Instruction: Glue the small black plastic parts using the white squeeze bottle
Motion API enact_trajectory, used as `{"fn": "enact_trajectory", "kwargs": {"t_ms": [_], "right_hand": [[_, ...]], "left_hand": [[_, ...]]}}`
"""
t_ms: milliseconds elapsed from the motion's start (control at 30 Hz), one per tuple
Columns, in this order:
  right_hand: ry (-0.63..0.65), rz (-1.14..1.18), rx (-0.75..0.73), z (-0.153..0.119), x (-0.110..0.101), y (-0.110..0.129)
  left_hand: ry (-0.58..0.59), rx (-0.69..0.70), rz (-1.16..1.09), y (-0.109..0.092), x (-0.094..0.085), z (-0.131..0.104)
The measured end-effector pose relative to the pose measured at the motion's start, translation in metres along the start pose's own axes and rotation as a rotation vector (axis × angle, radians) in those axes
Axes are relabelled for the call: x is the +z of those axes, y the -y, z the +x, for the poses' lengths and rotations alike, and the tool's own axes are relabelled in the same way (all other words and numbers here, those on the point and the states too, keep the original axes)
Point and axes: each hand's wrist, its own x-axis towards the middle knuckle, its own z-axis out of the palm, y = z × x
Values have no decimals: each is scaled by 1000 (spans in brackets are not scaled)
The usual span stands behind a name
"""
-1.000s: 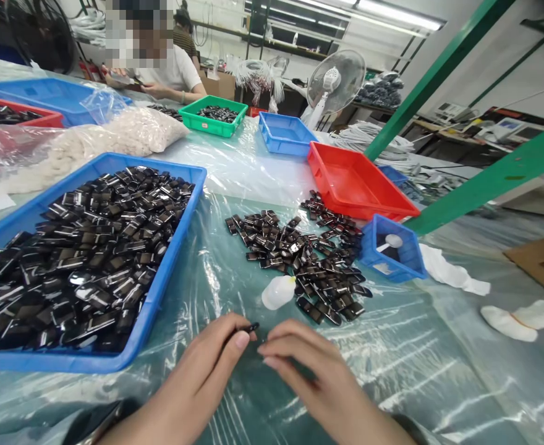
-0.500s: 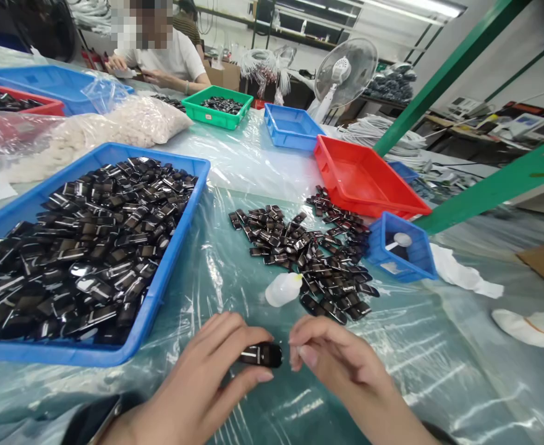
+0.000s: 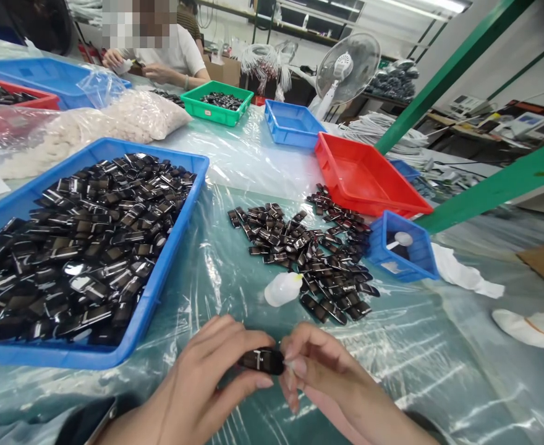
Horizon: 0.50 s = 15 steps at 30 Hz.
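Note:
A glossy black plastic casing (image 3: 263,360) lies between the thumb and fingers of my left hand (image 3: 207,371), held low over the plastic-covered table. At the casing's right end, my right hand (image 3: 327,371) pinches with thumb and forefinger. Something tiny and pale shows at those fingertips, too small to name. Just beyond my hands, a white squeeze bottle (image 3: 283,289) with a yellowish tip lies on its side. A loose pile of similar black casings (image 3: 300,244) spreads behind and to the right of the bottle.
On the left stands a large blue tray (image 3: 161,296) full of black casings. A red tray (image 3: 369,176) and a small blue bin (image 3: 404,262) holding a white spoon sit at right. Farther back are a green tray (image 3: 216,114), a bag of beige pieces (image 3: 146,114) and a seated person.
My right hand has moved left, and its fingertips now meet the right end of the casing. My left hand keeps its hold. Across the table, the person's hands have shifted slightly.

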Motion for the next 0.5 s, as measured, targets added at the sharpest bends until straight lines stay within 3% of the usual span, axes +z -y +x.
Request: {"fn": "enact_trajectory", "kwargs": {"t_ms": [500], "right_hand": [[22, 28, 8, -1, 1, -3]], "left_hand": [[13, 37, -23, -1, 0, -2]]}}
